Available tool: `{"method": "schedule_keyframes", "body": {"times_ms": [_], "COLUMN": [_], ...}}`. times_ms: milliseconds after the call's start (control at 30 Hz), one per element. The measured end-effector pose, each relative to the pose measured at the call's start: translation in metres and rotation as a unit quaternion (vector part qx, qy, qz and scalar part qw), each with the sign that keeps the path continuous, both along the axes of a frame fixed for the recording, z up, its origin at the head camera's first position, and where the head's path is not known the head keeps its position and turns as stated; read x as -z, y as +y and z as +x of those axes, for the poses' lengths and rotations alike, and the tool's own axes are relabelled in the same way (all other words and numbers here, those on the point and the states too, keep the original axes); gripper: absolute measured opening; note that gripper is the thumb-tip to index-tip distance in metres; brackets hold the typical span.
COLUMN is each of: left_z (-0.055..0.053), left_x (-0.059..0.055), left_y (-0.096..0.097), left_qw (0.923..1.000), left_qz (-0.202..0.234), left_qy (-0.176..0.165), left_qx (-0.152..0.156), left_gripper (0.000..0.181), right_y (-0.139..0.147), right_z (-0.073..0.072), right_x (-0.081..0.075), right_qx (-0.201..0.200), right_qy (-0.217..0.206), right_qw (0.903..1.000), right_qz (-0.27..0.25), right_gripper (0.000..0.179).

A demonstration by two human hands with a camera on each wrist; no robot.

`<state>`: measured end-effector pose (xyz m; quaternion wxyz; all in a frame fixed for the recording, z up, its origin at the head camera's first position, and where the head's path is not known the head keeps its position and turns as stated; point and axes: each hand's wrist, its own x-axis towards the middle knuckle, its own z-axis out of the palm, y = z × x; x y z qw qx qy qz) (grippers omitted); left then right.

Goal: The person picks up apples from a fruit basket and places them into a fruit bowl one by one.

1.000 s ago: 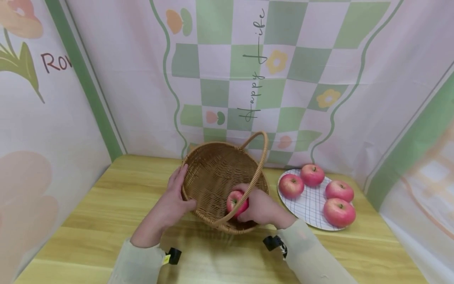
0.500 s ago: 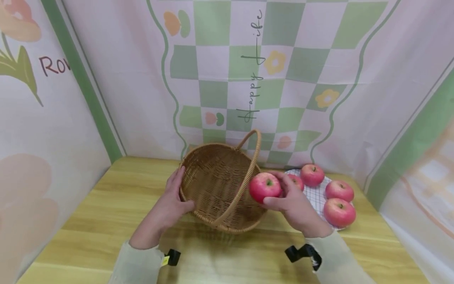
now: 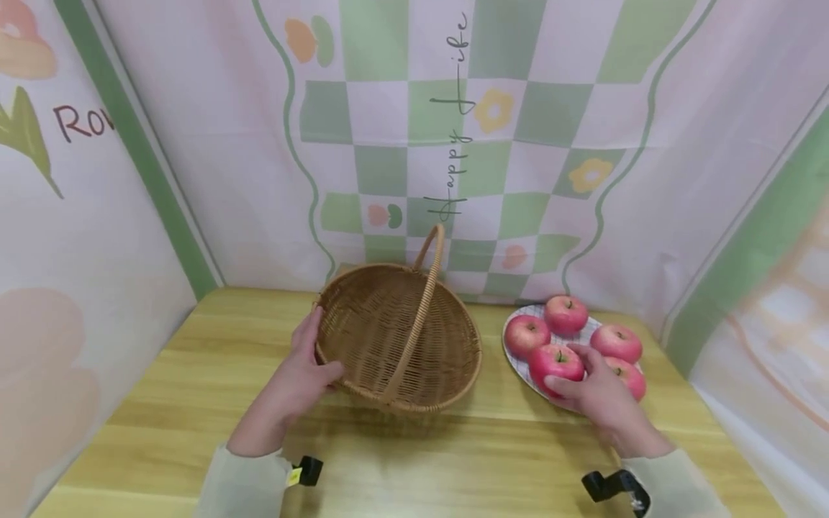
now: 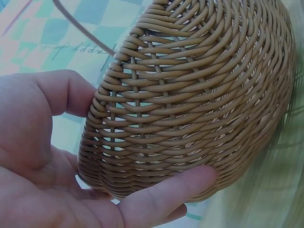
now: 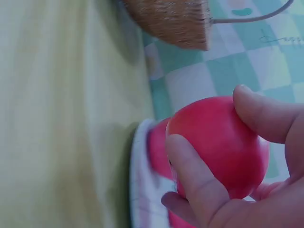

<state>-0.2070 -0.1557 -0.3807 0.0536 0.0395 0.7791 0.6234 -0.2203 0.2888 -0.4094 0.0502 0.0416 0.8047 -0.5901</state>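
A brown wicker basket (image 3: pixel 447 345) with an arched handle stands tilted on the table, its inside bare. My left hand (image 3: pixel 301 370) grips the basket's left side; in the left wrist view its thumb bends over the rim and its fingers lie along the woven wall (image 4: pixel 190 118). On the right, my right hand (image 3: pixel 605 396) holds a red apple (image 3: pixel 555 368) over the front of a checked plate (image 3: pixel 518 368). Fingers and thumb wrap round that apple (image 5: pixel 218 142) in the right wrist view. Several other apples lie on the plate, one (image 3: pixel 627 378) partly behind the hand.
The wooden table (image 3: pixel 414 467) meets a patterned cloth backdrop (image 3: pixel 382 115) close behind the basket and plate. Bare table lies between basket and plate. A side cloth (image 3: pixel 78 288) borders the left edge. Black wrist mounts (image 3: pixel 311 471) sit at both sleeves.
My right hand has lifted the apple out of the basket and carried it right, over the plate. The basket has turned slightly and shifted left, still held by my left hand.
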Motion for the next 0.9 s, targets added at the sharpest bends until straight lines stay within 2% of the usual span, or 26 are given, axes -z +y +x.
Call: {"method": "schedule_keyframes", "body": {"times_ms": [233,367,467,567,700,800,900], "left_z": [0.000,-0.001,-0.002,-0.003,-0.005,-0.006,-0.008], "left_x": [0.004,0.006,0.007,0.008,0.009,0.008,0.008], "left_y": [-0.005,-0.007,-0.007,-0.009,-0.016,-0.024,-0.034], "left_qw": [0.9990,0.9972,0.9952,0.9931,0.9916,0.9907,0.9895], "left_qz": [0.037,0.059,0.079,0.095,0.099,0.102,0.104], "left_qy": [-0.020,-0.040,-0.049,-0.051,-0.050,-0.051,-0.055], "left_qx": [-0.014,-0.023,-0.032,-0.047,-0.066,-0.073,-0.084], "left_gripper": [0.098,0.096,0.094,0.095,0.095,0.095,0.095], "right_y": [-0.001,-0.001,-0.001,-0.001,-0.003,-0.008,-0.015], "right_z": [-0.004,-0.004,-0.002,0.001,0.006,0.011,0.016], "right_x": [0.015,0.014,0.010,0.004,-0.006,-0.015,-0.024], "right_qx": [0.026,0.030,0.026,0.012,-0.006,-0.011,-0.011], "right_qy": [-0.031,-0.022,-0.010,0.001,0.024,0.053,0.083], "right_qw": [0.9986,0.9975,0.9939,0.9806,0.9536,0.9410,0.9324], "right_qz": [0.034,0.060,0.106,0.196,0.300,0.334,0.352], "right_gripper": [0.090,0.087,0.086,0.089,0.094,0.094,0.091]}}
